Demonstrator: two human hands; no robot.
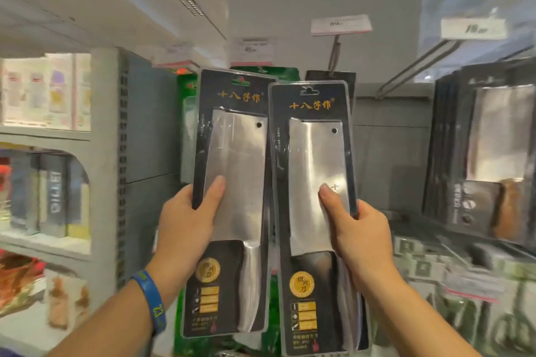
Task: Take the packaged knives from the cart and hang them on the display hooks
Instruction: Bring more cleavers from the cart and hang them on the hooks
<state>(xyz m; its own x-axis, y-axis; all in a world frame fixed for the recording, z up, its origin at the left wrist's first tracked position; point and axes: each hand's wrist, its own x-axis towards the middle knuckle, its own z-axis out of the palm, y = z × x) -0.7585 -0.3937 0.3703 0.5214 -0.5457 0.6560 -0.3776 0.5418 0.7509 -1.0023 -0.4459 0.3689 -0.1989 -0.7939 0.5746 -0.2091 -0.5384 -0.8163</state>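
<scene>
Two packaged cleavers in black blister cards are held up side by side in front of the display. My left hand (188, 220) grips the left package (235, 153) at its left edge, thumb on the blade window. My right hand (356, 232) grips the right package (316, 153) at its right edge, thumb across the front. Both packages are upright, blades up, hang holes at the top. A metal display hook (335, 53) with a price tag (340, 24) sticks out just above the right package. The cart is not in view.
Green-backed packages (185, 90) hang behind the left package. Another hook (414, 69) and a stack of hung cleaver packages (490, 148) are at the right. Lower right holds flat green-and-white packs (452, 272). A grey shelf unit (104, 153) with boxes stands at the left.
</scene>
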